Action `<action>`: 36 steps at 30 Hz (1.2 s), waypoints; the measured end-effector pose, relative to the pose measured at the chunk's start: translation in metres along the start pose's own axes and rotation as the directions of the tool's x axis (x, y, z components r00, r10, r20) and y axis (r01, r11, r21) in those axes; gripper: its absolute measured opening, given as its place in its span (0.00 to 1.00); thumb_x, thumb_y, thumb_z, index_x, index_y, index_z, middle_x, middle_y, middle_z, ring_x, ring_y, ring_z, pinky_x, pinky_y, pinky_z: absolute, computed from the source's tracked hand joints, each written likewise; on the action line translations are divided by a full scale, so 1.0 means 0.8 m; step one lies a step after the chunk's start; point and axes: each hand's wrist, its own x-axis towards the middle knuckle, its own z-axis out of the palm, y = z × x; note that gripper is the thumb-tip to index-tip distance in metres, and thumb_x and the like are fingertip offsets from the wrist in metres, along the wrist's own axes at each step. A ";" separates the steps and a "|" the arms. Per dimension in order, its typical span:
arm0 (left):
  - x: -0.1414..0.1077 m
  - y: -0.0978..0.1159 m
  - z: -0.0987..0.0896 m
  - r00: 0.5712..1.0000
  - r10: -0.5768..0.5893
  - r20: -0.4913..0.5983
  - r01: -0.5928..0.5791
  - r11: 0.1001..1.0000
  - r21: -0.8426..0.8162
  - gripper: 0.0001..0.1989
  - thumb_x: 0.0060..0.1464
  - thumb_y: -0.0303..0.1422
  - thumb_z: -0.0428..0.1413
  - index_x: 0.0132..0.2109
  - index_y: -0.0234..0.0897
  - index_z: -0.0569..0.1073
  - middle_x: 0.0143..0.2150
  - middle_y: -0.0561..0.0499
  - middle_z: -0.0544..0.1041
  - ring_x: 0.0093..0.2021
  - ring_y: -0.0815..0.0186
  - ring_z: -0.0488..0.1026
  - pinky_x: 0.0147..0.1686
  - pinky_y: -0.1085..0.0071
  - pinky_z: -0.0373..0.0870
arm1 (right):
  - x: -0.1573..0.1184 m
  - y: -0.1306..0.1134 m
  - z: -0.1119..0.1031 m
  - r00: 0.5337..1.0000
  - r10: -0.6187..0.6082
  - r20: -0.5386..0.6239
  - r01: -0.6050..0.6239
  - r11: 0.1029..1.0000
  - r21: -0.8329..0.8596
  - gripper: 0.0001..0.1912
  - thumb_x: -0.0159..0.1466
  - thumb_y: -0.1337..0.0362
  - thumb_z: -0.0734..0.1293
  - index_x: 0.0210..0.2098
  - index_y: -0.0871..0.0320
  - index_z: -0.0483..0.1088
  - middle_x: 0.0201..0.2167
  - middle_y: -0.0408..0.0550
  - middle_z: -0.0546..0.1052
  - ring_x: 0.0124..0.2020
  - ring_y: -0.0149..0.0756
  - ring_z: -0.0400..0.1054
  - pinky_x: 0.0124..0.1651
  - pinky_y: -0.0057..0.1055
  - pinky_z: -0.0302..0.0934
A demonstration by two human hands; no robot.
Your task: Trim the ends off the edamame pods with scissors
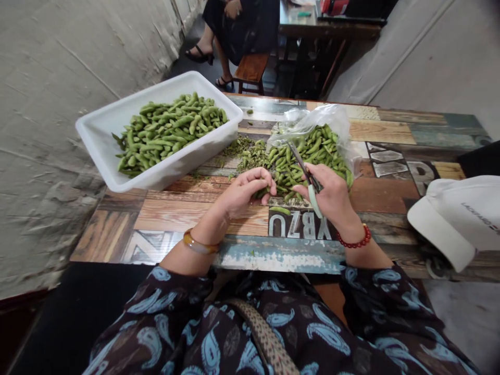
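My left hand (250,190) is closed around a green soybean pod (260,192), mostly covered by the fingers. To the right, my right hand (328,190) grips a pair of scissors (300,161) with pale green handles, the blades pointing up and away to the left. Beyond both hands lies a heap of green pods (320,148), partly inside a clear plastic bag (339,117). Small trimmed bits (250,153) are piled left of that heap. One loose pod (280,210) rests on the table near me, between my hands.
A white plastic tub (179,172) holding many pods stands at the left by the wall. A white cap (461,213) lies at the table's right side. Across the table (175,211), a person (242,26) sits on a wooden stool (252,67), near another table (332,31).
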 end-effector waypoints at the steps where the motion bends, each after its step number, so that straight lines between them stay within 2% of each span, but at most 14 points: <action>1: 0.000 -0.002 0.001 0.999 -0.022 0.028 0.020 0.998 0.058 0.13 0.56 0.41 0.57 0.33 0.35 0.66 0.29 0.52 0.74 0.21 0.74 0.65 0.19 0.77 0.51 | 0.000 0.001 0.000 1.000 0.000 -0.001 0.000 1.000 -0.001 0.27 0.65 0.47 0.67 0.57 0.57 0.69 0.40 0.54 0.78 0.42 0.46 0.73 0.47 0.42 0.71; 4: 0.003 -0.011 0.006 0.997 0.007 0.080 -0.037 0.927 0.373 0.18 0.60 0.43 0.55 0.28 0.35 0.67 0.22 0.54 0.68 0.21 0.73 0.61 0.23 0.74 0.53 | 0.000 0.002 0.003 1.000 -0.008 0.013 0.008 1.000 0.000 0.28 0.65 0.46 0.67 0.57 0.56 0.69 0.41 0.54 0.78 0.42 0.46 0.73 0.48 0.43 0.70; 6: 0.004 -0.018 0.009 0.989 0.094 0.115 -0.144 0.790 0.596 0.16 0.60 0.40 0.55 0.27 0.35 0.70 0.23 0.53 0.68 0.25 0.71 0.63 0.28 0.73 0.56 | 0.000 0.001 0.004 1.000 -0.014 0.020 0.014 1.000 0.005 0.27 0.65 0.47 0.67 0.57 0.57 0.69 0.41 0.54 0.78 0.42 0.46 0.73 0.48 0.42 0.70; 8: 0.004 -0.022 0.010 0.974 0.147 0.172 -0.227 0.636 0.737 0.12 0.59 0.37 0.57 0.30 0.35 0.74 0.28 0.51 0.72 0.30 0.68 0.68 0.32 0.72 0.59 | 0.000 0.000 0.005 1.000 -0.020 0.018 0.019 1.000 0.008 0.27 0.65 0.48 0.67 0.57 0.57 0.69 0.41 0.53 0.78 0.41 0.45 0.74 0.46 0.41 0.70; 13: -0.002 -0.025 0.015 0.971 0.106 0.215 -0.239 0.350 0.906 0.04 0.55 0.33 0.62 0.37 0.38 0.78 0.35 0.48 0.75 0.34 0.64 0.71 0.34 0.70 0.61 | 0.000 0.000 0.008 0.999 -0.031 0.041 0.030 0.999 0.020 0.25 0.65 0.52 0.69 0.57 0.58 0.69 0.41 0.53 0.78 0.40 0.43 0.73 0.45 0.37 0.70; 16: -0.003 -0.025 0.017 0.972 0.050 0.228 -0.234 0.262 0.936 0.02 0.55 0.29 0.60 0.37 0.37 0.77 0.37 0.48 0.76 0.35 0.63 0.72 0.34 0.70 0.63 | -0.001 0.001 0.010 0.998 -0.045 0.048 0.044 0.998 0.034 0.25 0.65 0.53 0.70 0.57 0.57 0.69 0.41 0.52 0.77 0.40 0.42 0.73 0.44 0.36 0.70; 18: -0.002 -0.022 0.016 0.973 0.070 0.222 -0.232 0.321 0.918 0.02 0.57 0.29 0.58 0.36 0.36 0.76 0.36 0.48 0.76 0.36 0.64 0.72 0.36 0.70 0.64 | -0.001 0.000 0.010 0.999 -0.039 0.035 0.038 0.998 0.042 0.25 0.65 0.53 0.69 0.57 0.57 0.69 0.41 0.52 0.78 0.39 0.42 0.74 0.44 0.37 0.70; 20: -0.001 -0.015 0.012 0.973 0.152 0.174 -0.226 0.484 0.845 0.05 0.58 0.31 0.56 0.34 0.35 0.74 0.34 0.50 0.75 0.36 0.66 0.70 0.37 0.71 0.64 | -0.001 0.000 0.009 1.000 -0.022 0.010 0.021 0.999 0.042 0.25 0.65 0.52 0.69 0.57 0.57 0.69 0.41 0.53 0.78 0.38 0.41 0.73 0.44 0.37 0.71; 23: -0.001 -0.004 0.003 0.975 0.221 0.022 -0.189 0.775 0.603 0.10 0.60 0.37 0.55 0.34 0.34 0.71 0.29 0.53 0.71 0.30 0.71 0.66 0.32 0.74 0.61 | 0.000 0.000 0.007 1.000 -0.015 -0.024 0.016 0.999 0.043 0.24 0.65 0.51 0.69 0.56 0.56 0.69 0.40 0.52 0.78 0.36 0.40 0.72 0.43 0.39 0.71; 25: -0.002 0.001 -0.002 0.982 0.179 -0.059 -0.141 0.907 0.398 0.12 0.60 0.40 0.56 0.35 0.35 0.69 0.27 0.56 0.68 0.24 0.74 0.60 0.25 0.76 0.56 | 0.001 0.000 0.006 0.999 -0.028 -0.029 0.029 0.998 0.058 0.25 0.64 0.52 0.70 0.56 0.57 0.70 0.39 0.52 0.77 0.34 0.39 0.71 0.42 0.39 0.71; 26: -0.003 0.002 -0.003 0.985 0.153 -0.083 -0.120 0.943 0.312 0.13 0.59 0.42 0.56 0.36 0.35 0.68 0.26 0.57 0.67 0.22 0.76 0.58 0.23 0.76 0.53 | 0.001 0.000 0.006 0.999 -0.035 -0.021 0.037 0.997 0.069 0.25 0.64 0.52 0.70 0.56 0.57 0.69 0.40 0.52 0.77 0.34 0.39 0.71 0.42 0.40 0.72; 29: -0.003 0.002 -0.003 0.986 0.126 -0.105 -0.103 0.974 0.204 0.15 0.57 0.43 0.59 0.38 0.34 0.71 0.28 0.55 0.70 0.20 0.77 0.55 0.21 0.77 0.51 | 0.000 -0.002 0.006 0.997 -0.059 0.043 0.054 0.993 0.108 0.27 0.63 0.53 0.72 0.58 0.56 0.68 0.43 0.53 0.77 0.37 0.41 0.73 0.44 0.40 0.72; 32: -0.003 0.000 -0.001 0.978 0.170 -0.118 -0.133 0.952 0.274 0.14 0.55 0.41 0.60 0.37 0.33 0.75 0.28 0.53 0.73 0.23 0.76 0.60 0.25 0.77 0.56 | 0.000 -0.006 0.005 0.988 -0.087 0.124 0.069 0.987 0.147 0.28 0.62 0.55 0.73 0.58 0.55 0.68 0.46 0.54 0.76 0.42 0.43 0.73 0.44 0.39 0.72; 36: -0.002 0.000 -0.002 0.968 0.231 -0.094 -0.175 0.898 0.404 0.12 0.55 0.38 0.61 0.37 0.31 0.79 0.34 0.47 0.79 0.35 0.67 0.72 0.38 0.72 0.68 | 0.001 -0.011 0.003 0.968 -0.123 0.221 0.084 0.980 0.180 0.29 0.61 0.56 0.74 0.59 0.56 0.67 0.48 0.55 0.75 0.45 0.45 0.72 0.46 0.41 0.71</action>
